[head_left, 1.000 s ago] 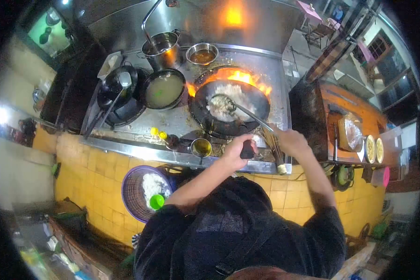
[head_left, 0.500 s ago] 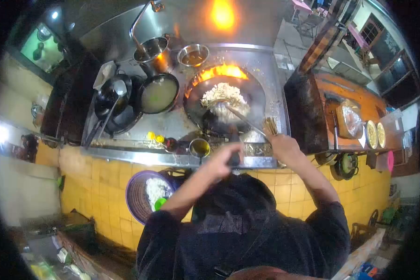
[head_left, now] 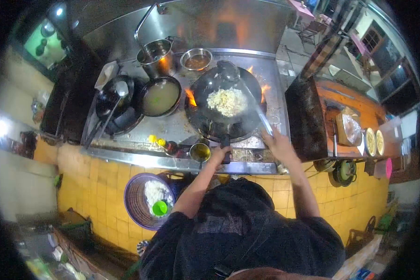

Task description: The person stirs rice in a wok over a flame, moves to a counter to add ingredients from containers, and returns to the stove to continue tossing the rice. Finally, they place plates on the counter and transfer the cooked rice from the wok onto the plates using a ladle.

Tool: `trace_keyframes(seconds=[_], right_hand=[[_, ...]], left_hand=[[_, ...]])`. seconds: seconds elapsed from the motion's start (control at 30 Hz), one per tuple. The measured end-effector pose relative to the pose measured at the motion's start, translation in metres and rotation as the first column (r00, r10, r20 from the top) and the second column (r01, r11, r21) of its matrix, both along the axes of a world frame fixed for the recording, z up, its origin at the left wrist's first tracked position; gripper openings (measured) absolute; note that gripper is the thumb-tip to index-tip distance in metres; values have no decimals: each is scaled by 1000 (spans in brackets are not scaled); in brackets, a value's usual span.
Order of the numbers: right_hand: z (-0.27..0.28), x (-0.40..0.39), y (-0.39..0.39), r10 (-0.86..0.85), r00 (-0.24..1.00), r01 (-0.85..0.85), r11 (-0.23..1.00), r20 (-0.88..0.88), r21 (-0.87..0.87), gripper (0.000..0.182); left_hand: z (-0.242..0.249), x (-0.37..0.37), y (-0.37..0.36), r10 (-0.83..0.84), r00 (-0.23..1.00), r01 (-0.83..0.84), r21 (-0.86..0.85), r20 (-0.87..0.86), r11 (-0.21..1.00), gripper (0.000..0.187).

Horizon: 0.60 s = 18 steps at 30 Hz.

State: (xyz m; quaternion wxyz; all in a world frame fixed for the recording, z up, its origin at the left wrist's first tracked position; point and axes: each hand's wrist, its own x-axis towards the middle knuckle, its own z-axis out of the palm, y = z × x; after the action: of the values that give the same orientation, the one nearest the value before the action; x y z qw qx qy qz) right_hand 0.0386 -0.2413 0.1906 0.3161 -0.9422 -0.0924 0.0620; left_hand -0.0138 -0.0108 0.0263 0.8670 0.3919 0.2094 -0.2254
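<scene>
My left hand (head_left: 220,155) is closed round the black handle of a large wok (head_left: 200,119) on the stove. Pale, steaming food (head_left: 228,102) lies in the middle of the wok, and flames show at its left and right rims. In my right hand (head_left: 277,143) is the handle of a long metal ladle (head_left: 228,71); its dark bowl is over the wok's far rim, beyond the food. Just left of my left hand stands a small pot of yellowish liquid (head_left: 200,151).
Left of the wok are a pan of cloudy liquid (head_left: 161,96), a tall pot (head_left: 156,58) and a black wok with a ladle (head_left: 114,100). A steel bowl (head_left: 196,59) stands behind. A basket (head_left: 131,200) is below left; plates (head_left: 370,141) sit on the right-hand counter.
My left hand has come down onto the wok handle. The ladle has moved from the food to the far rim. The flames at the back have shrunk, and the wok sits slightly farther back.
</scene>
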Motion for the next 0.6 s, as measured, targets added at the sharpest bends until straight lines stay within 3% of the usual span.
trace_keyframes(seconds=[0.07,0.13,0.17,0.23,0.27,0.33,0.4,0.43,0.47,0.5,0.53,0.57,0.6], right_hand=[[-86,26,17,159,980,-162,987,116,13,27],[-114,49,41,210,889,-263,962,-406,-78,28],[-101,53,46,197,895,-251,964,-400,-85,28],[-57,68,56,374,909,-410,883,-183,-229,42],[-60,66,56,356,920,-387,891,-165,-236,42],[-75,54,53,-47,990,27,988,-133,-150,47],[-35,33,52,120,979,-189,832,-163,-521,45],[-45,40,42,109,983,-172,831,-148,-529,45],[-69,52,25,164,916,-292,898,-366,-329,41],[-83,55,10,254,795,-360,929,-550,-91,38],[-72,47,-5,298,881,-387,900,-367,-199,37],[-45,35,-14,352,921,-388,867,-170,-312,37],[18,14,-11,319,931,-366,835,-179,-411,35]], left_hand=[[-18,15,1,29,998,-35,152,47,988,9],[-12,14,3,-27,993,10,142,117,990,8],[-16,13,6,-39,997,30,128,65,991,9],[-19,20,10,-70,996,64,120,50,991,9],[-20,17,9,-42,999,43,124,-8,991,10],[-24,23,9,-10,996,28,201,-93,979,11],[-17,37,7,-13,994,40,264,-105,964,11],[2,35,5,-35,990,64,212,-136,975,12],[27,26,3,-58,983,87,164,-175,983,13],[84,9,-13,75,974,-52,109,-216,993,11],[131,6,-31,205,947,-197,57,-248,979,11],[123,7,-33,163,958,-236,-324,-238,916,12],[157,2,-28,82,982,-155,-483,-169,862,12]])
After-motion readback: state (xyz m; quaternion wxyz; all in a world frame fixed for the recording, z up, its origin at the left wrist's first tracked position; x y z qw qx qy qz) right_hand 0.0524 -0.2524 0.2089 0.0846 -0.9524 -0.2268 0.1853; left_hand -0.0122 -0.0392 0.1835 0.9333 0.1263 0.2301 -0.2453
